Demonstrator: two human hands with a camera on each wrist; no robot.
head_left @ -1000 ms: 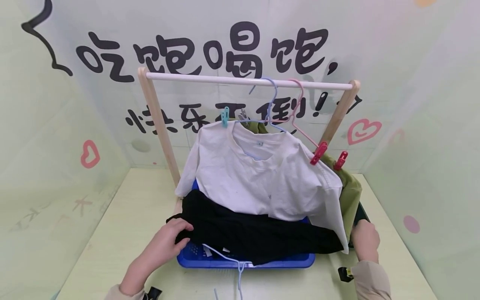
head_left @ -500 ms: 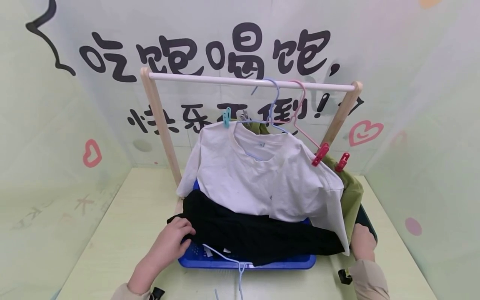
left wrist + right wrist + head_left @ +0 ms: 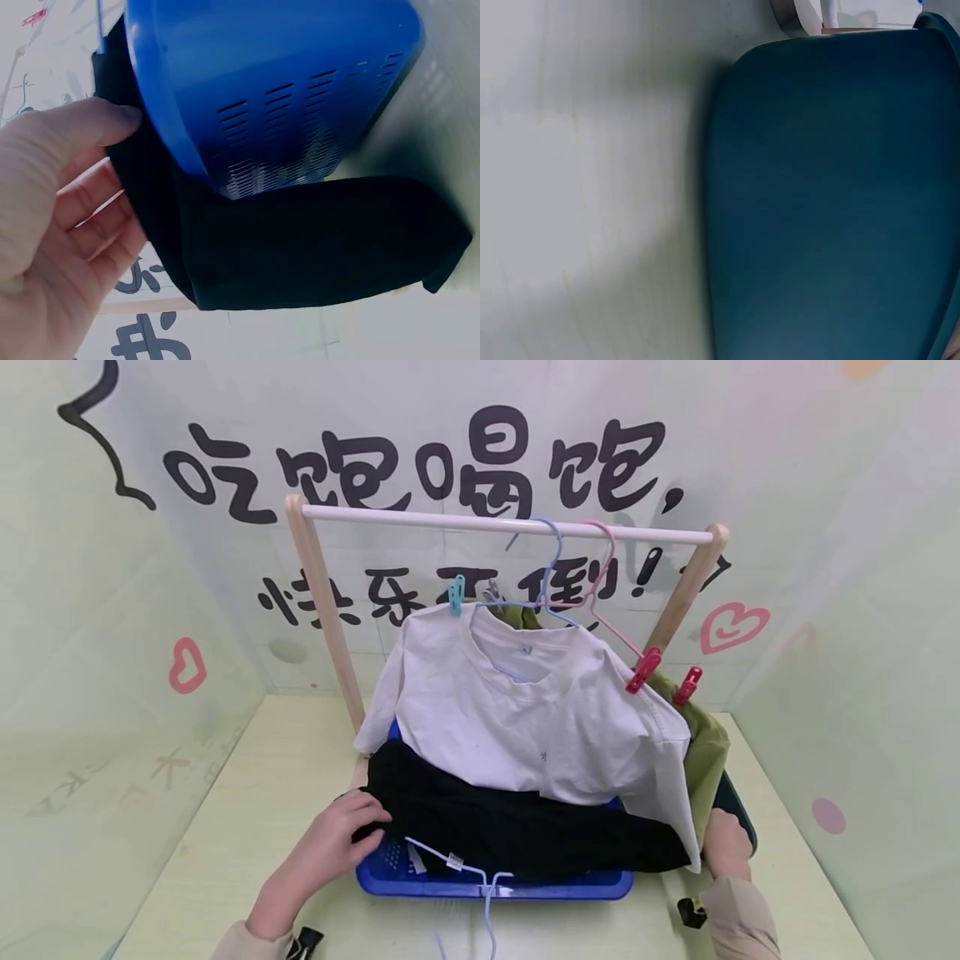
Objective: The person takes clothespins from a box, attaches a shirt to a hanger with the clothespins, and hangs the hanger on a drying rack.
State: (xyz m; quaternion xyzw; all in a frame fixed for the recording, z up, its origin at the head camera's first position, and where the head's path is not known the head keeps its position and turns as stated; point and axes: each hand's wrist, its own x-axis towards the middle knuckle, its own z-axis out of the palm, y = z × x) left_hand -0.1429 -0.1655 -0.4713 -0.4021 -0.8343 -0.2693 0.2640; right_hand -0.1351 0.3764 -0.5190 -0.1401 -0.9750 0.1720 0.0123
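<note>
My left hand (image 3: pixel 337 831) pinches the left edge of a black garment (image 3: pixel 510 827), thumb on one side and fingers on the other in the left wrist view. The cloth drapes over a blue perforated basket (image 3: pixel 570 890). A light-blue hanger (image 3: pixel 489 910) runs into it, its hook pointing toward me. On the far right, my right hand (image 3: pixel 726 843) is at a dark green bin (image 3: pixel 738 810); its fingers are hidden. The bin's wall (image 3: pixel 832 187) fills much of the right wrist view.
Behind stands a rack with a white rod (image 3: pixel 420 518) and wooden posts. A white T-shirt (image 3: pixel 487 718) and a green shirt (image 3: pixel 708 752) hang there, with red clips (image 3: pixel 643 671) and a teal clip (image 3: pixel 457 596).
The light-blue hanger has shifted slightly to the right, and a small white tag now shows on it. My left hand still holds the black garment; my right hand stays at the bin.
</note>
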